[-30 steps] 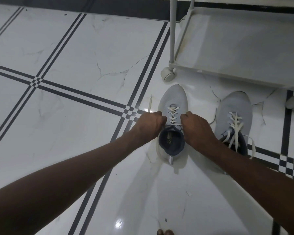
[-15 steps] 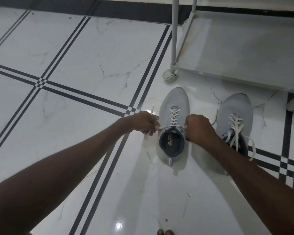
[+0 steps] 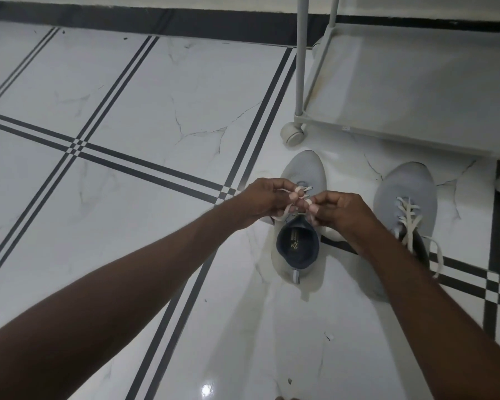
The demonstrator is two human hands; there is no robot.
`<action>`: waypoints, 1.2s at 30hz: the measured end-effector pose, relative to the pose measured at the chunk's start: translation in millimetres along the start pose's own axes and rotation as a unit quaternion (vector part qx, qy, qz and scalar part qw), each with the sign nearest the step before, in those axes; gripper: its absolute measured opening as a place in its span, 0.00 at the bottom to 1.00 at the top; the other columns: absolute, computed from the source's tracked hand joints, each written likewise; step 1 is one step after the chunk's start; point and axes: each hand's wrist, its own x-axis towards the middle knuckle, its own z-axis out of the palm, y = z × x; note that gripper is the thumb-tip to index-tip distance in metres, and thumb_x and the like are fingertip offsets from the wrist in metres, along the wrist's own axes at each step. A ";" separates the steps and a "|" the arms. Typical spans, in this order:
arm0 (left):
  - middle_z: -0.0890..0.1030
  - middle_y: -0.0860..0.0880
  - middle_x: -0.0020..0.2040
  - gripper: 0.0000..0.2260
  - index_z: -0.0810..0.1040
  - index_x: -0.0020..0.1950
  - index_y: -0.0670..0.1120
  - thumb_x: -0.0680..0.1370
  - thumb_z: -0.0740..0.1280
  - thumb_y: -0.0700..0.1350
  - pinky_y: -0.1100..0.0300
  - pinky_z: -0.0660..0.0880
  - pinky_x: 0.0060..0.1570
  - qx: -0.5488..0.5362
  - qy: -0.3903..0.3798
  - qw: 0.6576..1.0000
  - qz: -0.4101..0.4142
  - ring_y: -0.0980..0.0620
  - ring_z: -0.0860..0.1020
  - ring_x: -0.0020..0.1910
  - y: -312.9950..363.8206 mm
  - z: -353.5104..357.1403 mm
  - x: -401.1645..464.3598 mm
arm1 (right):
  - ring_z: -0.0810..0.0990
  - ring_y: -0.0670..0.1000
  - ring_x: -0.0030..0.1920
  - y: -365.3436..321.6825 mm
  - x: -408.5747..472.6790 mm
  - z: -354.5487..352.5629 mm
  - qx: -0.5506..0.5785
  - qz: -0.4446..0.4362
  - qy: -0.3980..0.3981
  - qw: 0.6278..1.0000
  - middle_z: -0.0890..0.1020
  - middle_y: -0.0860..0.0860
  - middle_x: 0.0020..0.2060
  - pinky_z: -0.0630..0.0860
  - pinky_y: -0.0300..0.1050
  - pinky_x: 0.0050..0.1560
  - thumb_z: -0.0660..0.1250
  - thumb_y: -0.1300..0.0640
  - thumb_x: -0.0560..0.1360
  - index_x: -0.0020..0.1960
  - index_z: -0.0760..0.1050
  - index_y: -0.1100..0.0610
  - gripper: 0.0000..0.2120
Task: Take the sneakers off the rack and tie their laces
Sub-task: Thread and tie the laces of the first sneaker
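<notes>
Nearby, second sneaker [image 3: 407, 197] unlaced, wheeled rack [image 3: 416, 90] behind, hands [image 3: 300, 204] covering laces [image 3: 300, 192]

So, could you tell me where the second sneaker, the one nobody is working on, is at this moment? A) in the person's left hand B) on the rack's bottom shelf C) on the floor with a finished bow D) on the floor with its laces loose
D: the second sneaker sits on the floor in front of the rack, its laces trailing untied, while both hands work the other shoe.

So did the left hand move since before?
Yes. The left hand came right, from beside the shoe to over its laces, meeting the right hand.
</notes>
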 end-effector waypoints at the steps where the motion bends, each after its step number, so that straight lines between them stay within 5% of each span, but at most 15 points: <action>1: 0.83 0.43 0.45 0.08 0.82 0.55 0.40 0.78 0.70 0.42 0.59 0.71 0.42 0.004 0.031 1.000 -0.002 0.48 0.77 0.44 -2.1 2.7 3.3 | 0.79 0.52 0.34 0.5 0.3 1.8 -0.012 -0.005 0.019 1.000 0.82 0.63 0.38 0.80 0.42 0.38 0.70 0.67 0.75 0.48 0.81 0.65 0.03; 4: 0.83 0.46 0.37 0.10 0.85 0.50 0.42 0.74 0.75 0.48 0.60 0.73 0.37 0.030 0.111 0.993 -0.019 0.54 0.77 0.32 -7.5 9.6 12.8 | 0.77 0.49 0.27 -2.5 3.9 11.0 -0.055 -0.022 0.093 0.994 0.85 0.60 0.34 0.78 0.41 0.31 0.72 0.64 0.73 0.43 0.83 0.60 0.01; 6: 0.82 0.47 0.36 0.11 0.85 0.49 0.43 0.74 0.74 0.50 0.60 0.75 0.39 0.050 0.129 0.990 -0.026 0.54 0.78 0.32 -9.8 12.1 18.9 | 0.79 0.50 0.27 -2.9 8.9 18.1 -0.088 -0.037 0.131 0.987 0.86 0.58 0.33 0.79 0.42 0.30 0.74 0.62 0.72 0.42 0.83 0.58 0.01; 13: 0.80 0.41 0.45 0.17 0.76 0.63 0.46 0.77 0.62 0.32 0.57 0.75 0.44 0.040 -0.018 0.998 -0.044 0.51 0.78 0.38 -5.7 -1.8 27.9 | 0.83 0.51 0.26 -4.8 10.4 25.4 -0.146 -0.062 0.117 0.980 0.85 0.57 0.34 0.80 0.43 0.28 0.71 0.64 0.75 0.50 0.82 0.58 0.05; 16: 0.82 0.41 0.41 0.13 0.77 0.61 0.45 0.78 0.64 0.36 0.58 0.74 0.37 0.069 0.030 0.997 -0.020 0.52 0.77 0.34 -10.4 -2.8 31.5 | 0.85 0.55 0.28 -5.8 9.0 28.8 -0.162 -0.062 0.106 0.979 0.86 0.58 0.36 0.83 0.49 0.31 0.68 0.66 0.75 0.52 0.82 0.55 0.09; 21: 0.82 0.46 0.35 0.10 0.79 0.58 0.44 0.78 0.70 0.44 0.59 0.74 0.35 0.057 0.099 0.993 -0.023 0.52 0.77 0.31 -17.2 5.6 39.1 | 0.82 0.49 0.24 -6.6 8.1 29.4 -0.174 -0.089 0.126 0.972 0.85 0.55 0.31 0.82 0.45 0.30 0.71 0.61 0.75 0.50 0.83 0.54 0.05; 27: 0.84 0.40 0.42 0.07 0.81 0.53 0.36 0.79 0.68 0.39 0.59 0.80 0.41 0.024 0.033 0.996 -0.075 0.50 0.81 0.35 -12.2 -10.8 40.1 | 0.84 0.53 0.30 -5.9 7.9 19.1 -0.130 -0.065 0.080 0.986 0.85 0.59 0.37 0.82 0.43 0.32 0.67 0.70 0.75 0.56 0.82 0.54 0.15; 31: 0.83 0.39 0.42 0.04 0.82 0.49 0.38 0.78 0.69 0.37 0.54 0.79 0.46 0.025 0.040 0.996 -0.070 0.49 0.80 0.33 -10.2 -8.1 39.9 | 0.83 0.51 0.26 -7.1 11.8 19.3 -0.175 -0.080 0.078 0.978 0.85 0.57 0.35 0.81 0.44 0.30 0.68 0.67 0.76 0.54 0.82 0.52 0.12; 36: 0.80 0.43 0.46 0.08 0.81 0.53 0.40 0.81 0.64 0.42 0.57 0.76 0.48 -0.041 -0.050 0.993 -0.100 0.52 0.78 0.38 -11.1 -9.5 31.8 | 0.79 0.47 0.23 -5.1 16.5 14.4 -0.189 -0.094 0.081 0.974 0.84 0.57 0.32 0.78 0.41 0.26 0.69 0.64 0.75 0.52 0.82 0.53 0.09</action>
